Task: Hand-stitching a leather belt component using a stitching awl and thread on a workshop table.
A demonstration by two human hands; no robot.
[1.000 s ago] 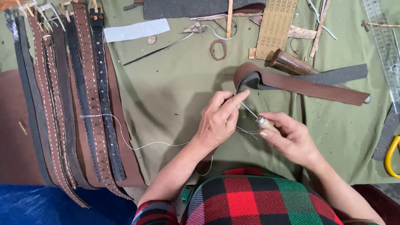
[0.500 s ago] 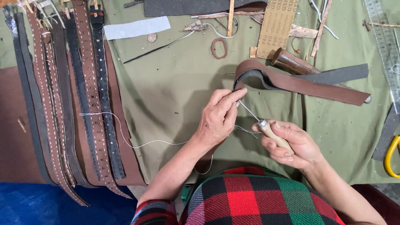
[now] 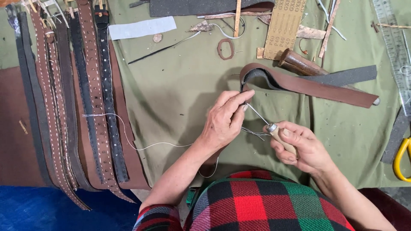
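**Awl at the fold of the brown strap**

The brown leather strap (image 3: 308,85) lies toward the far right part of the green cloth worktop (image 3: 184,98), doubled back on itself at its near-left end, dark on the inside of the fold. My left hand (image 3: 224,122) pinches that folded end, thumb and fingers pressed together on the leather. My right hand (image 3: 302,147) is closed around the pale wooden handle of an awl (image 3: 274,130), whose thin metal point slants up to the fold. White thread (image 3: 141,143) trails from under my hands leftward across the cloth.

Along the left edge hang finished belts (image 3: 90,98), brown and black, some stitched, some studded. At the far edge lie a dark round-ended tool (image 3: 299,63), a tan perforated strip (image 3: 284,28), a small leather loop (image 3: 225,48) and scraps. A clear ruler (image 3: 391,47) and yellow-handled scissors (image 3: 401,160) sit at the right edge.
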